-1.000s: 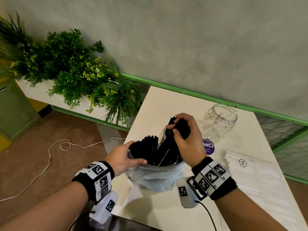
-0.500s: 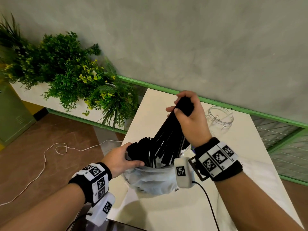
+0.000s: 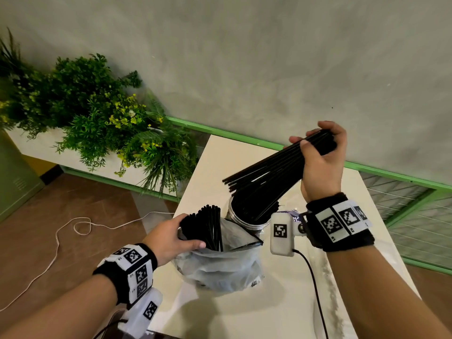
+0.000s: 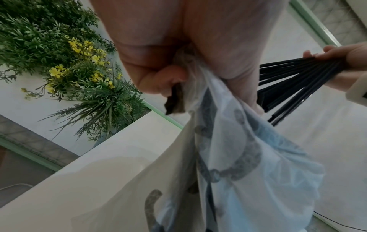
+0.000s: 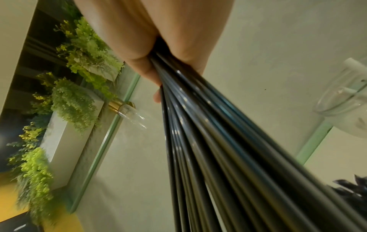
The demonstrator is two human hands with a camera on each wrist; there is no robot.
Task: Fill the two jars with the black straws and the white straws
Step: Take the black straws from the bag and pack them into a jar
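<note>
My right hand [image 3: 315,143] grips the top of a bundle of black straws [image 3: 274,172], held up at a slant above the table. The bundle's lower ends fan out over the mouth of a clear jar [image 3: 244,223] that looks dark with black straws inside. My left hand [image 3: 186,233] grips the rim of a thin plastic bag [image 3: 220,265], with more black straws [image 3: 210,221] standing up in it. In the right wrist view, a second clear jar [image 5: 341,97] with a white straw in it stands behind the gripped straws [image 5: 218,141]. The left wrist view shows the bag [image 4: 238,157] bunched in my fingers.
The cream table [image 3: 220,162] ends at a green rail along the grey wall. A planter of green plants [image 3: 97,113] stands left of the table. A white cord [image 3: 73,226] lies on the brown floor. My right wrist's cable [image 3: 315,289] trails over the table.
My right hand has pulled the bundle of black straws up out of the bag and swung it right, over the jar. My left hand has kept its hold on the bag.
</note>
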